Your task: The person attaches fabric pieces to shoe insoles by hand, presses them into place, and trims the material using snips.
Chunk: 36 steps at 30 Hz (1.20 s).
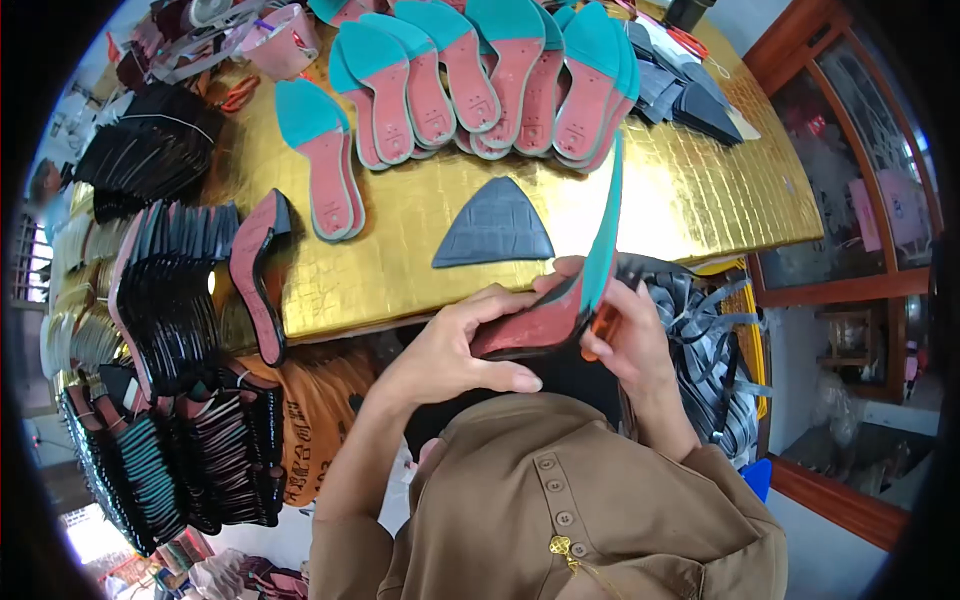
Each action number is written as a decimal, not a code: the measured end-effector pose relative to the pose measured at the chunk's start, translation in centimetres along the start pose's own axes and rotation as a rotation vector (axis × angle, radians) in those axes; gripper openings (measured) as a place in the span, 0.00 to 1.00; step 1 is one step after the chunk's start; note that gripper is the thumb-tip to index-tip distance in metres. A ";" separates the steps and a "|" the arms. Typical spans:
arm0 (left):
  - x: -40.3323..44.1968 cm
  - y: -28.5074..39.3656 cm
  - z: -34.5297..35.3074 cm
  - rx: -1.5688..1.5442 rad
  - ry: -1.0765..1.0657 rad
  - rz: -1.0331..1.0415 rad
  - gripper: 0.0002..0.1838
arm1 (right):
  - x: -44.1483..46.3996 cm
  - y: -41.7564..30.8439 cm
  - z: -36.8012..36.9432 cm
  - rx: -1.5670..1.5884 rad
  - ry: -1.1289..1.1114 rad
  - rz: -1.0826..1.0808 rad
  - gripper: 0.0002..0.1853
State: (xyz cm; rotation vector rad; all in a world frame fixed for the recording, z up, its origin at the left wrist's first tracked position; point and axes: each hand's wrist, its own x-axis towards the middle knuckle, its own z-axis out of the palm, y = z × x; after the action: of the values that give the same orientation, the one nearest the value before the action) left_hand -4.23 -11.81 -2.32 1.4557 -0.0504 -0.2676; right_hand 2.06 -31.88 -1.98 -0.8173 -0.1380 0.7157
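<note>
A pink insole [530,328] with a teal end is held up between the person's two hands, just in front of the near edge of the gold tabletop [380,285]. The left hand [465,345] grasps its pink part, the thumb apart from the other fingers. The right hand [640,345] has its fingers curled about the side by the teal end, with an orange handle [601,332] against them; what the handle belongs to is hidden.

Beyond the hands, a dark triangular piece [495,225] lies flat on the tabletop. Farther back, teal-and-pink insoles [505,85] overlap in a row, with dark offcuts [700,110] to their right. A black-edged insole [258,280] rests at the left edge, near tied bundles [165,310]. Dark straps [715,365] are heaped right of the right hand.
</note>
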 end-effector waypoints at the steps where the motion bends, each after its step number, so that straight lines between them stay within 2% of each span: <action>1: 0.0 -0.3 -0.4 -0.022 -0.075 -0.011 0.35 | 0.1 0.6 -0.8 0.089 0.034 0.084 0.28; 4: -0.2 -1.5 -1.2 -0.094 -0.293 -0.046 0.35 | -0.2 2.7 -3.2 0.368 0.145 0.334 0.28; 10: -1.5 -2.5 -2.7 0.153 -0.169 -0.053 0.34 | -1.0 0.5 0.7 0.282 0.076 0.368 0.26; 14: -1.6 -3.6 -2.4 0.311 -0.078 0.046 0.36 | -1.7 1.4 2.5 -0.465 0.173 0.063 0.36; 20: -1.4 1.4 0.2 0.609 0.129 0.105 0.39 | -0.6 3.8 4.8 -0.576 0.105 -0.090 0.41; 25: -0.8 3.7 1.0 0.654 0.140 0.196 0.44 | -0.9 1.1 4.9 -0.434 0.010 -0.202 0.38; 29: 0.3 6.1 1.8 0.613 -0.144 0.029 0.44 | -2.9 -2.3 3.2 -0.120 0.152 0.046 0.30; 30: 0.5 6.0 2.2 0.609 -0.164 0.036 0.44 | -3.2 -2.5 2.8 -0.122 0.170 0.035 0.30; 34: 0.4 5.2 3.8 0.776 -0.187 0.210 0.43 | -3.1 -1.1 0.2 -0.153 0.396 -0.154 0.16; 36: 0.4 5.8 4.4 0.829 -0.223 0.133 0.44 | -2.8 0.2 -1.1 -0.165 0.501 -0.229 0.10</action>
State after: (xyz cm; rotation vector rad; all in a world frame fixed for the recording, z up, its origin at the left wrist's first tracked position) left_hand -3.84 -15.67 3.86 2.2256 -0.4839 -0.3162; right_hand 0.20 -34.26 -2.51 -1.0959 0.1615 0.2714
